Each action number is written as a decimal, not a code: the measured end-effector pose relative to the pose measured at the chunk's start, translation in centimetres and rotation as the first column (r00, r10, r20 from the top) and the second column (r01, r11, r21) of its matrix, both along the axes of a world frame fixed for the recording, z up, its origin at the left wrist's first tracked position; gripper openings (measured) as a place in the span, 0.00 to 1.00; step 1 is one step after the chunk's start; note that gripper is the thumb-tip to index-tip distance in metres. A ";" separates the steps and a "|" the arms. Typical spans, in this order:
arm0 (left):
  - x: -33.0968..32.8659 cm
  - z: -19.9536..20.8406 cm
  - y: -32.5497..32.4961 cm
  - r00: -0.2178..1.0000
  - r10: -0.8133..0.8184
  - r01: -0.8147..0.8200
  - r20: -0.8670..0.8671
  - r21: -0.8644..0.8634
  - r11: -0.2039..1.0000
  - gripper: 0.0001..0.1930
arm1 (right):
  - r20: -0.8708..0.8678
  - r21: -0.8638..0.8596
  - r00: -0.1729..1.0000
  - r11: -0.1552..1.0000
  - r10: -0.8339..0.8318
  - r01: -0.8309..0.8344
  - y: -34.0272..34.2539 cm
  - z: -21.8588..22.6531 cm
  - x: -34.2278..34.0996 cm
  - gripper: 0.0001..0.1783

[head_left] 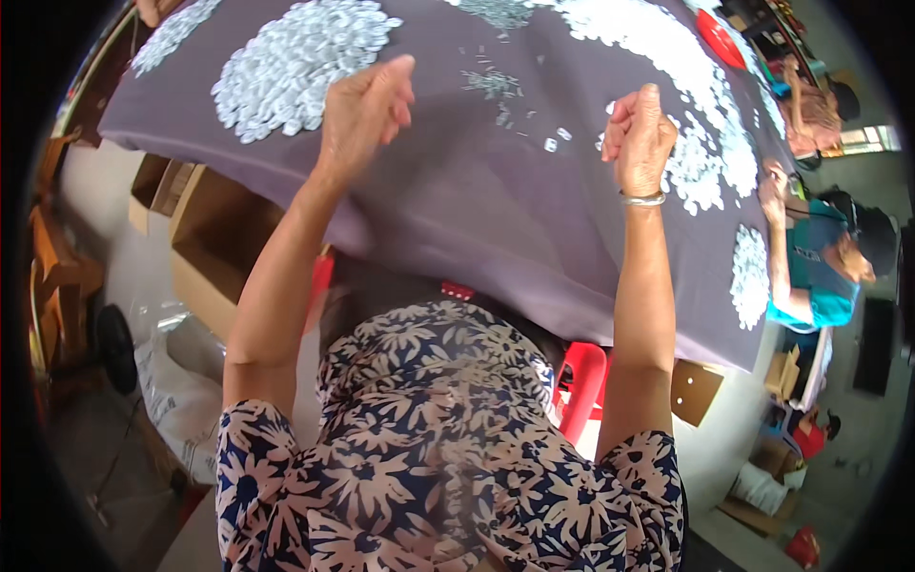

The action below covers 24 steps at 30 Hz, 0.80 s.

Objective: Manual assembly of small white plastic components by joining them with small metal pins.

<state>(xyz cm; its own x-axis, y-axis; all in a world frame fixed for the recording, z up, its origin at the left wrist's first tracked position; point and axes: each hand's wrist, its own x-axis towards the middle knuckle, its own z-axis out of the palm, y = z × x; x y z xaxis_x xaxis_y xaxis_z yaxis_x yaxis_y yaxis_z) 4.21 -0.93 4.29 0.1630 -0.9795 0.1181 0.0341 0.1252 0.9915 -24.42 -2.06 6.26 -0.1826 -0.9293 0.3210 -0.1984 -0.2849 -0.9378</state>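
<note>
My left hand (367, 112) is above the table beside a big heap of small white plastic pieces (286, 71). Its fingers curl in, and I cannot make out what, if anything, is in them. Further right my right hand (640, 143), with a metal bangle at the wrist, has its thumb up and fingers bent in. White specks show at its fingertips, too small to name. Between the hands lies a loose scatter of thin metal pins (493, 84), with a couple of single white pieces (551, 146) nearer my right hand.
A purple-grey cloth (477, 210) covers the table. More white pieces (658, 48) spread along its far right, near a red dish (720, 39). At right, a person in teal (820, 257) reaches to the edge. Open cardboard boxes (214, 238) and a red chair (583, 381) stand below.
</note>
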 end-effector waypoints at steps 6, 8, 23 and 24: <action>-3.1 -2.4 0.5 0.954 -0.241 0.246 0.178 -0.002 0.969 0.29 | 0.001 0.095 1.000 0.995 -0.006 0.005 0.6 -1.1 -7.2 0.33; -3.1 -2.8 0.3 0.961 -0.235 0.233 0.148 0.035 0.972 0.28 | -0.065 0.138 0.996 0.988 -0.066 0.074 0.9 -2.4 -8.3 0.31; -3.9 -2.9 0.5 0.975 -0.175 0.174 0.137 0.024 0.984 0.25 | -0.789 0.009 0.613 0.997 -0.040 0.077 -0.3 -4.4 -6.4 0.08; -3.9 -2.9 0.5 0.957 -0.203 0.206 0.207 0.007 0.979 0.25 | -0.789 0.009 0.614 0.997 -0.037 0.072 -0.5 -4.4 -6.5 0.08</action>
<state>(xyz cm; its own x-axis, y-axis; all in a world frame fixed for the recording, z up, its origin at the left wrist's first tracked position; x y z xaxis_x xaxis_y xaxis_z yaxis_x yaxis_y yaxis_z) 0.31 -0.40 1.43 -0.0698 -0.9874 0.1421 -0.1441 0.1509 0.9780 -30.95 -2.51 1.86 0.0739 -0.9399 0.3334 -0.8795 -0.2190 -0.4225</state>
